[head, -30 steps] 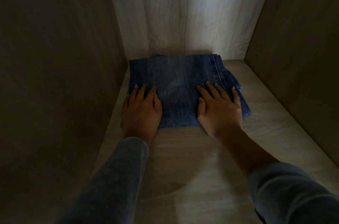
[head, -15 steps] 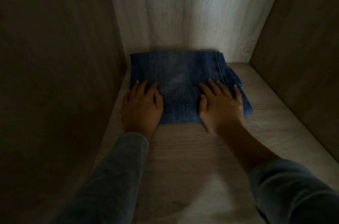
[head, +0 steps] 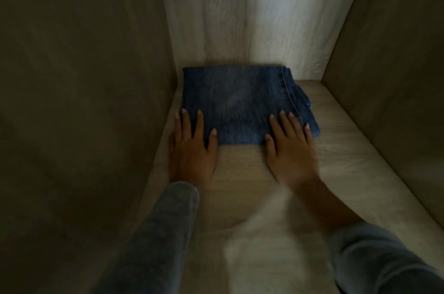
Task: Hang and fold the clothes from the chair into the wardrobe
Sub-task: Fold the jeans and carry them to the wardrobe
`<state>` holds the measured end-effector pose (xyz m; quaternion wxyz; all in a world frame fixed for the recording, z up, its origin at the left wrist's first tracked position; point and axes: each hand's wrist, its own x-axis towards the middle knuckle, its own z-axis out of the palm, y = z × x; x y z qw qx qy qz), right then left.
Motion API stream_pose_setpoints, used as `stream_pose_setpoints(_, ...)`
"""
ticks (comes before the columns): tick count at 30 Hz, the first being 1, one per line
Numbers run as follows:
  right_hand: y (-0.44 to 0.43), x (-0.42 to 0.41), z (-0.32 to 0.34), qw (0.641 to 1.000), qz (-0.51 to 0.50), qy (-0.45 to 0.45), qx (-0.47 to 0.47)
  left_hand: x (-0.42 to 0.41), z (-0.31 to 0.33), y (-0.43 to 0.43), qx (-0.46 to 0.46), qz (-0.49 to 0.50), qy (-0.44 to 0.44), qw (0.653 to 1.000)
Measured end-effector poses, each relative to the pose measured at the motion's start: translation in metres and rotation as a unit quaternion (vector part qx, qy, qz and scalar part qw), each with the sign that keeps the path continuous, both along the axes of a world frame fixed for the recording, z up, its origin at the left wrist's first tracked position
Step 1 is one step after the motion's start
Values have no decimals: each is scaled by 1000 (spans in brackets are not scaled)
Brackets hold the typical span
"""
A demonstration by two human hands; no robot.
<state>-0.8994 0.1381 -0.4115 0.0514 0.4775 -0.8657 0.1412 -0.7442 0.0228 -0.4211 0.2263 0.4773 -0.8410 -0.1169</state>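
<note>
- The folded jeans (head: pixel 240 106) lie flat on the wardrobe shelf (head: pixel 240 173), far edge right up against the back panel (head: pixel 240 17), toward its left end.
- The left hand (head: pixel 192 151) is flat with straight fingers, tips on the jeans' corner farthest from the back panel.
- The right hand (head: pixel 292 151) is the same, fingers spread on the other such corner. It's pretty blurry, so the palm is probably on the shelf.
</note>
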Motion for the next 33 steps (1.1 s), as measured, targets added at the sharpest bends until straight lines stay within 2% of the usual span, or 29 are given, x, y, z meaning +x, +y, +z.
stream_pose_setpoints(5, 46, 30, 1, 996, 12, -52, 73, 30, 4, 50, 63, -17, -103, 993)
stream_pose_setpoints(8, 84, 57, 5, 991, 6, -60, 115, 49, 8, 94, 60, -30, -161, 985)
stream_pose_setpoints(12, 149, 107, 8, 990, 12, -65, 127, 88, 9, 166, 84, -52, -159, 982)
stream_pose_setpoints(15, 209, 146, 15, 983, 36, -118, 134, 124, 35, 223, 173, -95, -155, 968)
stream_pose_setpoints(17, 251, 167, 27, 972, 74, -147, 167, 148, 64, 260, 199, -95, -142, 965)
stream_pose_setpoints(21, 308, 207, 114, 968, 84, -201, 128, 195, 136, 308, 205, -43, -70, 975)
stream_pose_setpoints(25, 319, 243, 213, 960, 97, -253, 68, 251, 215, 338, 183, -13, -23, 983)
stream_pose_setpoints(28, 312, 282, 280, 956, 139, -246, 78, 305, 269, 356, 177, 25, -5, 984)
stream_pose_setpoints(33, 288, 378, 357, 943, 209, -250, 61, 416, 349, 369, 145, 98, 17, 984)
